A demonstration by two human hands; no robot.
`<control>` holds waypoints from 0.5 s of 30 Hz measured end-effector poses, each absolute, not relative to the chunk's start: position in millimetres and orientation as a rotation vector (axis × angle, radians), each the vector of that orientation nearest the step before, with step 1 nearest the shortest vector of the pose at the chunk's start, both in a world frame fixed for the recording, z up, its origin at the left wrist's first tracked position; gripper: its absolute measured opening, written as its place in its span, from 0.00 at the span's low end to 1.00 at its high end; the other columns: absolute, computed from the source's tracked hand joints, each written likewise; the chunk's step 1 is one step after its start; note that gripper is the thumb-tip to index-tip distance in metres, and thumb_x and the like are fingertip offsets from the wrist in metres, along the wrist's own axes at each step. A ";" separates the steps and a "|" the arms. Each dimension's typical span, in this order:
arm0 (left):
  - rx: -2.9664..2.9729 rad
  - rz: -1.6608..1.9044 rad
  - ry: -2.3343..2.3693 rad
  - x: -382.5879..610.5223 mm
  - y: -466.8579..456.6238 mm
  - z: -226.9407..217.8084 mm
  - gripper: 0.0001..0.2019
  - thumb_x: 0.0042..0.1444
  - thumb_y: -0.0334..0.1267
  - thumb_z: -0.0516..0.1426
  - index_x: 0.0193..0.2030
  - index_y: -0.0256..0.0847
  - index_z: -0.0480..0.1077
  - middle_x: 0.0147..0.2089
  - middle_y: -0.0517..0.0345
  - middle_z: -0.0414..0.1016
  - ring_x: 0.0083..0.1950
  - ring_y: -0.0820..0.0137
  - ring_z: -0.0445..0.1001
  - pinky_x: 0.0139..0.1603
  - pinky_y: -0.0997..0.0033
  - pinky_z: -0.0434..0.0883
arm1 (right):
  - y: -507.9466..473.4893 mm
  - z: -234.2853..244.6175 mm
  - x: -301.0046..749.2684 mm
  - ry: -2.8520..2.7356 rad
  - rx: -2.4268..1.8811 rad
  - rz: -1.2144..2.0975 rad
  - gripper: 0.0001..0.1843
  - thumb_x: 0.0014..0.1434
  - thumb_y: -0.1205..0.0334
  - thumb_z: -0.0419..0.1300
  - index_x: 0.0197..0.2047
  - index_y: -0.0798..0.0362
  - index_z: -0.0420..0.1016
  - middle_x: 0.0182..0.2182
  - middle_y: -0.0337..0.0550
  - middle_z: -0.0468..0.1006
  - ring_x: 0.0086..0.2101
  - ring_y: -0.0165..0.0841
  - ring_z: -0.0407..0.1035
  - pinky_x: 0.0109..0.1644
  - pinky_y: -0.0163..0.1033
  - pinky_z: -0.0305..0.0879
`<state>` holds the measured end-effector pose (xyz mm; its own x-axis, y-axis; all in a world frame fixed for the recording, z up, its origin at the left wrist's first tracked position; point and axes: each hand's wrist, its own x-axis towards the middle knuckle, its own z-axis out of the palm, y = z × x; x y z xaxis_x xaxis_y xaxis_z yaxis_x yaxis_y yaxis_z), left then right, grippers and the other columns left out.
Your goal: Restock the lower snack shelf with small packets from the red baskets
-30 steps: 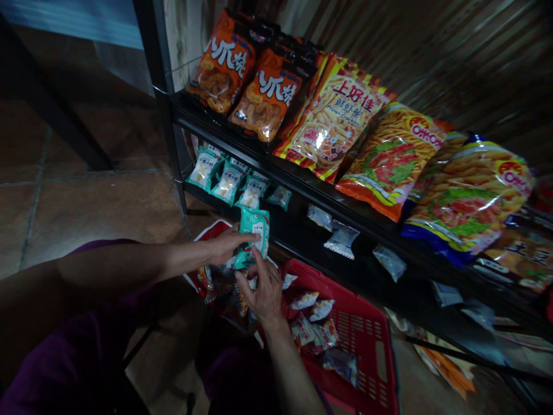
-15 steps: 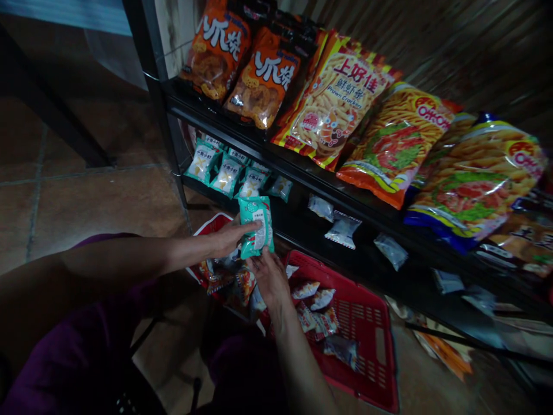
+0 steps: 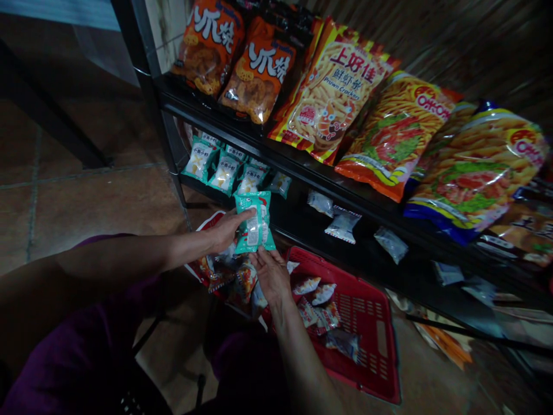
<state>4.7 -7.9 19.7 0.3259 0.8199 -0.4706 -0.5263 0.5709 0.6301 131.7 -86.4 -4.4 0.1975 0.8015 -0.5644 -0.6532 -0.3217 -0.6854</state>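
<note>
A small teal snack bag [image 3: 256,233] is held up in front of the lower shelf, a printed white label panel facing me. My left hand [image 3: 228,231] is closed on its left side, thumb lying across the front and the other fingers hidden behind. At the bag's bottom edge, my right hand [image 3: 273,279] holds the lower seal with its fingertips. Just beyond, similar teal snack bags [image 3: 225,172] stand in rows on the left of the lower shelf.
A red basket [image 3: 380,334] with several small packets sits on the tiled floor below right; another basket [image 3: 194,274] full of packets is partly behind my hands. Large snack bags [image 3: 334,92] line the upper shelf. Loose small packets [image 3: 343,225] lie along the lower shelf.
The teal snack bag has turned slightly and shifted a little down and left in view, both hands still on it. My view has moved slightly.
</note>
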 end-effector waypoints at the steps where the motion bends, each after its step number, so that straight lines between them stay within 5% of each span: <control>1: 0.401 0.924 0.854 4.2 -7.4 20.0 0.18 0.45 0.45 0.65 0.40 0.38 0.72 0.34 0.54 0.77 0.33 0.68 0.75 0.36 0.68 0.73 | -86.8 -4.2 132.2 -0.166 -1.198 1.483 0.14 0.35 0.68 0.75 0.20 0.51 0.72 0.22 0.32 0.79 0.25 0.26 0.73 0.36 0.34 0.75; 15: 0.315 0.897 0.836 -4.0 0.0 27.8 0.19 0.46 0.45 0.64 0.44 0.40 0.71 0.37 0.55 0.79 0.34 0.67 0.76 0.36 0.68 0.72 | -86.2 -9.8 132.5 -0.205 -1.177 1.552 0.11 0.38 0.66 0.73 0.25 0.49 0.76 0.26 0.33 0.81 0.30 0.28 0.75 0.43 0.38 0.72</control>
